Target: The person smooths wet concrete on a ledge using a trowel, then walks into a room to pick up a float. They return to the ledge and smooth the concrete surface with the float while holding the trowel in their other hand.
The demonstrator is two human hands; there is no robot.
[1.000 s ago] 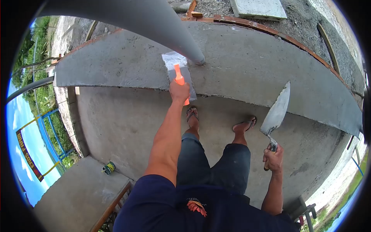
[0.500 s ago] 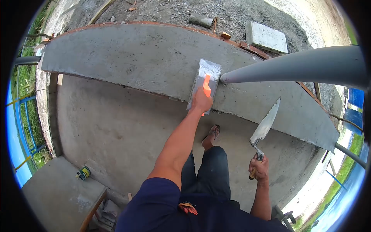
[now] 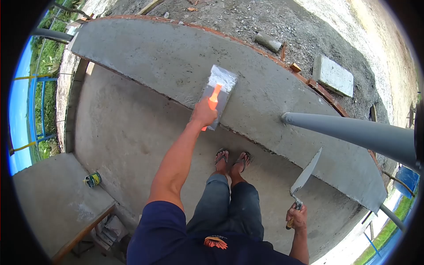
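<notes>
My left hand [image 3: 204,112] is closed round the orange handle of a flat rectangular float [image 3: 225,81]. The float's metal plate lies across the near edge of the grey concrete ledge [image 3: 145,53], with pale wet mortar on its far end. At the lower right, my right hand [image 3: 297,217] is wrapped round the handle of a pointed trowel [image 3: 306,176]. Its blade points up and away, over the near edge of the ledge.
A grey pipe [image 3: 349,134] rises from the ledge on the right. Beyond the ledge lie a concrete block [image 3: 333,76], a short cylinder [image 3: 268,42] and gravel. A small can [image 3: 92,179] stands on a low slab [image 3: 53,194] at the left.
The float has shifted left along the ledge, away from the pipe, with my left hand on it. The view has turned and both feet now show. My right hand still holds the trowel.
</notes>
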